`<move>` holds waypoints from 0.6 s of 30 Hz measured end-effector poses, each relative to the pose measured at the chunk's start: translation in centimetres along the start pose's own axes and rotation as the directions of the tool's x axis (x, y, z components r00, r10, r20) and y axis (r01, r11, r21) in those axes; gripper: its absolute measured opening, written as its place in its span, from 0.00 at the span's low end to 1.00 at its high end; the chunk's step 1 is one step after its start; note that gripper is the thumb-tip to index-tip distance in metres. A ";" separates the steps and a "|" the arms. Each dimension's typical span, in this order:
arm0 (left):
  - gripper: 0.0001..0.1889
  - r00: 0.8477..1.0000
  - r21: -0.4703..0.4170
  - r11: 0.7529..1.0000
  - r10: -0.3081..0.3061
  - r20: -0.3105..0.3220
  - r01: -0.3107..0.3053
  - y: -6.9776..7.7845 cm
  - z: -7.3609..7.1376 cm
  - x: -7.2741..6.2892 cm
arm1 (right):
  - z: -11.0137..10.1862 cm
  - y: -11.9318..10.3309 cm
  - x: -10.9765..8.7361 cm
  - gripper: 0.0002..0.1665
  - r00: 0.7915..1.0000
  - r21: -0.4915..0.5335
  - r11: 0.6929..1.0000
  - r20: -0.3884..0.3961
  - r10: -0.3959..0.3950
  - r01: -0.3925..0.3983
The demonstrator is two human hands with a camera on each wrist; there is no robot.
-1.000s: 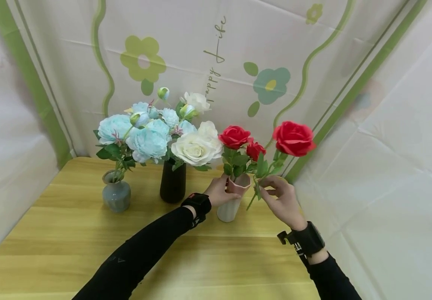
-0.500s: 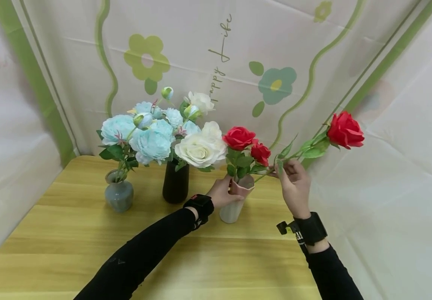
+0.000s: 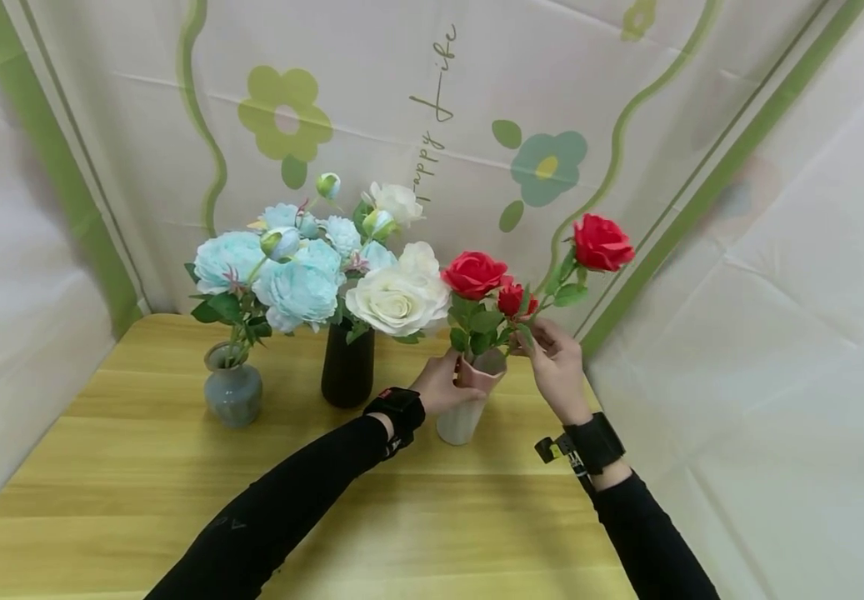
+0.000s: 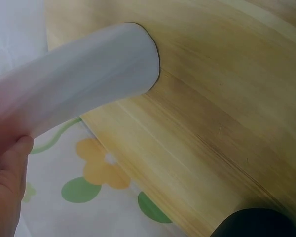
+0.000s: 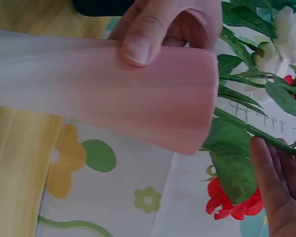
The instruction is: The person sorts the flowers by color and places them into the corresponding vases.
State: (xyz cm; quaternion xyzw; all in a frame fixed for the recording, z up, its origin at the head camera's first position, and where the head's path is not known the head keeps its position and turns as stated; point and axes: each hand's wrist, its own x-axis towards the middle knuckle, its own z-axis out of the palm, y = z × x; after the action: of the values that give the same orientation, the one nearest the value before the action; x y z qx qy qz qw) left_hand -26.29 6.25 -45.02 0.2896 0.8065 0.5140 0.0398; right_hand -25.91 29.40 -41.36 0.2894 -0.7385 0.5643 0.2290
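Observation:
My left hand (image 3: 441, 385) grips the pink-and-white vase (image 3: 463, 421) near its rim, thumb across the front. In the right wrist view the vase's pink mouth (image 5: 187, 98) shows, with green stems coming out of it. Red roses (image 3: 474, 275) with green leaves stand in the vase. To the right, my right hand (image 3: 557, 367) pinches the stem (image 5: 266, 136) of another red rose (image 3: 602, 242), which leans to the right. The lower end of this stem passes into the vase mouth. The left wrist view shows the vase's base (image 4: 143, 59) at the wooden table.
Left of the vase stands a black vase (image 3: 347, 367) with white roses (image 3: 397, 300). Farther left, a grey-blue vase (image 3: 233, 392) holds light blue flowers (image 3: 300, 283). A printed white curtain (image 3: 372, 100) hangs behind the wooden table (image 3: 402, 517).
The right hand has brought the rose's stem from beside the vase up and over into its mouth; the bloom swung out right, then back toward the vase. The left hand stays on the vase.

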 end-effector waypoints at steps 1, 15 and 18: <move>0.42 1.000 0.003 1.000 -0.001 0.001 0.001 0.0 0.0 0.0 | 0.6 -1.4 0.1 0.20 0.999 -0.035 0.999 0.001 0.041 -0.041; 0.43 1.000 0.007 1.000 0.016 -0.007 -0.016 -0.1 0.0 0.1 | 2.6 -3.7 -0.1 0.12 0.998 -0.290 0.956 0.014 0.055 -0.049; 0.43 1.000 0.009 1.000 0.017 0.000 -0.017 -0.2 0.1 0.2 | 2.7 -4.3 -0.3 0.09 0.998 -0.386 0.920 -0.028 0.060 -0.066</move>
State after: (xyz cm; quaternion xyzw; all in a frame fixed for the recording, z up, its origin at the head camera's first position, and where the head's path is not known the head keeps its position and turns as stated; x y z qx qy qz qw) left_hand -26.49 6.31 -45.18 0.2966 0.8064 0.5105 0.0340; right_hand -22.74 26.04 -39.27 0.2104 -0.8422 0.4171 0.2692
